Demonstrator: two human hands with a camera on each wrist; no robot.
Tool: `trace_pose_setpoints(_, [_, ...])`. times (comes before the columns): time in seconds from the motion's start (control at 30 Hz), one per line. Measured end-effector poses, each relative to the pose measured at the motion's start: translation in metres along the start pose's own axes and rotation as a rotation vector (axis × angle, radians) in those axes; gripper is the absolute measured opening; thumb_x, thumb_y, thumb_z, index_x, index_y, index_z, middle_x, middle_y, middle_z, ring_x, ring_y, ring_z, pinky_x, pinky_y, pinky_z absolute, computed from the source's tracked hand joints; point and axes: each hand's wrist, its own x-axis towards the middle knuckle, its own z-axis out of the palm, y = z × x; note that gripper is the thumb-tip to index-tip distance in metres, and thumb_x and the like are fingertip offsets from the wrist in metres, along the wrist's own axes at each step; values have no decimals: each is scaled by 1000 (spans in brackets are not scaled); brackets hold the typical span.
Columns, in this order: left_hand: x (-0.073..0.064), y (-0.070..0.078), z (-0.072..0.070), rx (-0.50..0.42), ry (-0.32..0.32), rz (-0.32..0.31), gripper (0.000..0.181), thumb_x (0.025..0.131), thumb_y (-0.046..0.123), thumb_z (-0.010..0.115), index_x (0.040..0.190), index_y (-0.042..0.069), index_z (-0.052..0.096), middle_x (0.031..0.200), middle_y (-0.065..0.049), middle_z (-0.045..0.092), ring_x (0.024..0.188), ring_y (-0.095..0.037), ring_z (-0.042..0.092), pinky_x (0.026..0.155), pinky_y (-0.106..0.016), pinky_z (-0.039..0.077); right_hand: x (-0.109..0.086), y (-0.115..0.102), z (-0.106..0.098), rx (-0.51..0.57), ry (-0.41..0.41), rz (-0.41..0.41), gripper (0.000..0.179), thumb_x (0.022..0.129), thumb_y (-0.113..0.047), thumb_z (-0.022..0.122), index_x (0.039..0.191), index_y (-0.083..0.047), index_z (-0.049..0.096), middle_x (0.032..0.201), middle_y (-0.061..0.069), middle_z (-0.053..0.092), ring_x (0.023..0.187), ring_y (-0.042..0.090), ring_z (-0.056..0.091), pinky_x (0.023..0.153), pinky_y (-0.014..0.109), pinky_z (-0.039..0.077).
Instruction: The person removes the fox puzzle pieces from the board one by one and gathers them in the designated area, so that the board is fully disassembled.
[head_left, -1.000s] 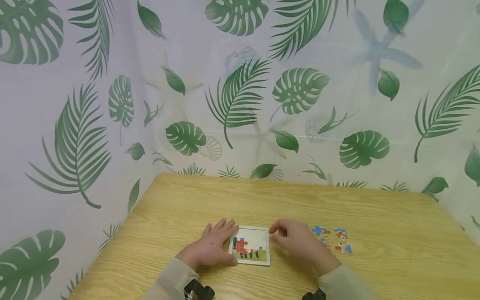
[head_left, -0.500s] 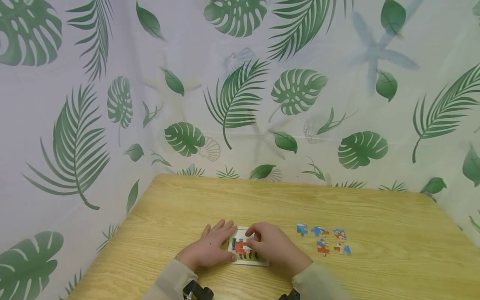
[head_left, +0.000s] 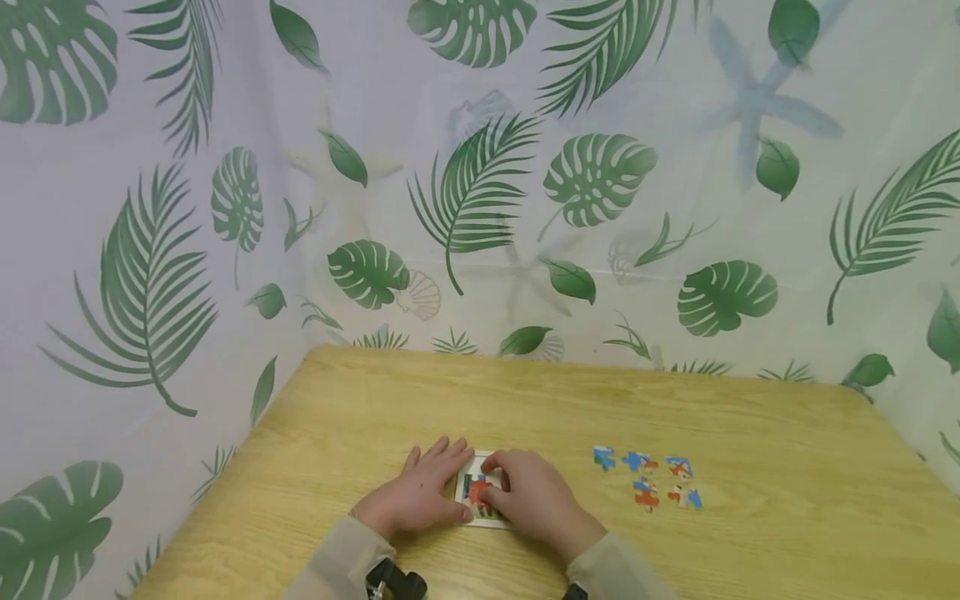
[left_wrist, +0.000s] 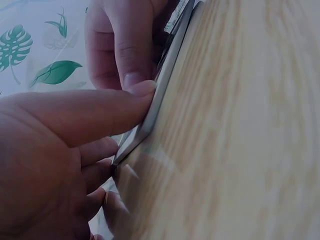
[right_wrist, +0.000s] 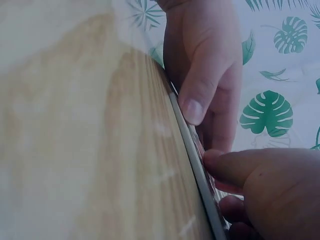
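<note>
Wooden tabletop [head_left: 450, 392] bears a puzzle tray [head_left: 491, 524], left fingers [head_left: 453, 467] outspread at its edge, right fingers [head_left: 502, 458] bent over it, grip unclear.

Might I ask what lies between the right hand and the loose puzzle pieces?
In the head view, only bare tabletop lies between the right hand and the loose puzzle pieces.
</note>
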Motion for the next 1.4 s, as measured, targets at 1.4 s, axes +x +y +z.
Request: trace_pose_setpoints(1.4, [-1, 3, -3, 1, 11, 27, 79, 95, 35, 70, 158, 3, 34, 165, -14, 23, 154, -37, 7, 118, -64, -2, 6, -11, 0, -21, 6, 79, 15, 87, -28, 78, 92, -20, 66, 72, -12, 54, 67, 9, 50, 76, 42, 39])
